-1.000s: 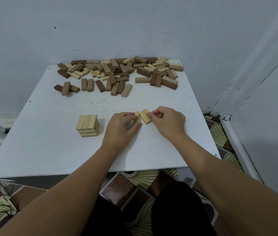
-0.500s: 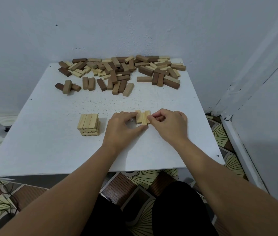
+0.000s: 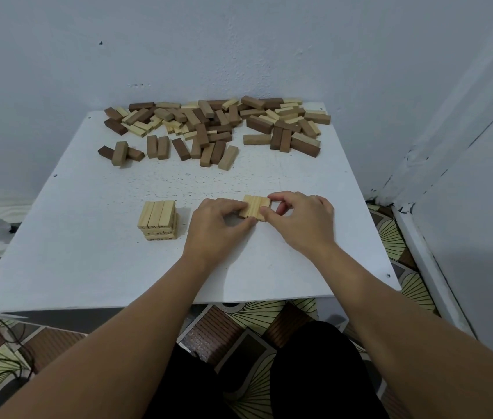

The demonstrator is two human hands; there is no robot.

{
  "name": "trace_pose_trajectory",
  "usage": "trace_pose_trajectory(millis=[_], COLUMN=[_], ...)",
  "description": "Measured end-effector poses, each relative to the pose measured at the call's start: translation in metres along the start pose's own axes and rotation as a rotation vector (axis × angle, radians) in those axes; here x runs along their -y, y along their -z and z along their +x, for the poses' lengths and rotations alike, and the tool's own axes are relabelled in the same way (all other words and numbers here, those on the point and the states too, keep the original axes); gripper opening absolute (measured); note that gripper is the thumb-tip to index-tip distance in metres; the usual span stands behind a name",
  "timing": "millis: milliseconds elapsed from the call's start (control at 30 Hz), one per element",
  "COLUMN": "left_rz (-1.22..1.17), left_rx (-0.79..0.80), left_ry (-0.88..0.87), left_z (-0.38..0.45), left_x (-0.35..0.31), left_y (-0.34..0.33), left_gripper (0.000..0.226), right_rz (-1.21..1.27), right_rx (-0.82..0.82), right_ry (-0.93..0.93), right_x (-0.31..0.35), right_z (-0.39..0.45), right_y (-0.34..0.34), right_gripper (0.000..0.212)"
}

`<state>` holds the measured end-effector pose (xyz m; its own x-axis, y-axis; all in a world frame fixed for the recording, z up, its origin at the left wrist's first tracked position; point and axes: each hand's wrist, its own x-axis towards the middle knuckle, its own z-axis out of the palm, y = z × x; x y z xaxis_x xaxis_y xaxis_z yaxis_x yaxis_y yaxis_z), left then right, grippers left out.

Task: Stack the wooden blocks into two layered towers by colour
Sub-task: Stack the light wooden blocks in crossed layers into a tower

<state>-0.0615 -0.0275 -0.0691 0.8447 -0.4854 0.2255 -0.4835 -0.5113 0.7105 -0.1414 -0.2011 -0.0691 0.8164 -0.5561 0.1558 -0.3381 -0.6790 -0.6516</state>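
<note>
Wooden blocks in light and dark tones lie in a loose heap along the far edge of the white surface, against the wall. Nearer, a short tower of light blocks stands left of the hands. Just right of it, three light blocks lie side by side in a flat row; the left hand pinches the row's left side with curled fingers, and the right hand pinches its right side. Patterned floor tiles show below the surface's near edge.

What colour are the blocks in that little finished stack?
Pale, light wood; the stack shows best in the head view.
</note>
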Motion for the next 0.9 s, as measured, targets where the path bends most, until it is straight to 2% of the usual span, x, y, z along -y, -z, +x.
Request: trace_pose_trajectory(millis=[133,267,367,500,600,667,800,900], left_rz=[-0.047,0.036,0.062,-0.034,-0.059,-0.071,-0.096,-0.087], left_rx=[0.019,0.048,0.056,0.193,0.321,0.357,0.259,0.115], left_ry=[0.038,0.088,0.089,0.084,0.092,0.089,0.095,0.093], left_z=[-0.004,0.0,0.006,0.017,0.026,0.027,0.016,-0.001], left_x=[-0.009,-0.016,-0.02,-0.014,-0.009,-0.008,-0.007,-0.003], left_y=[-0.001,-0.004,-0.005,0.01,0.024,0.029,0.025,0.019], left_gripper=[0.058,0.083,0.069,0.059,0.061,0.064,0.076,0.071], right_rz=[0.019,0.038,0.042,0.017,-0.064,-0.095,-0.081,-0.068], right_rx=[0.0,-0.008,-0.016,-0.024,0.049,0.086,0.09,0.083], right_ry=[-0.013,-0.03,-0.041,0.005,0.072,0.087,0.08,0.072], right_x=[-0.001,-0.003,-0.004,-0.004,-0.003,-0.002,-0.002,-0.002], right_z=[0.001,0.002,0.003,0.003,0.004,0.004,0.004,0.003], right_y=[0.001,-0.001,-0.002,-0.003,-0.003,-0.003,-0.002,-0.002], right_gripper=[0.032,0.029,0.026,0.014,0.033,0.037,0.035,0.033])
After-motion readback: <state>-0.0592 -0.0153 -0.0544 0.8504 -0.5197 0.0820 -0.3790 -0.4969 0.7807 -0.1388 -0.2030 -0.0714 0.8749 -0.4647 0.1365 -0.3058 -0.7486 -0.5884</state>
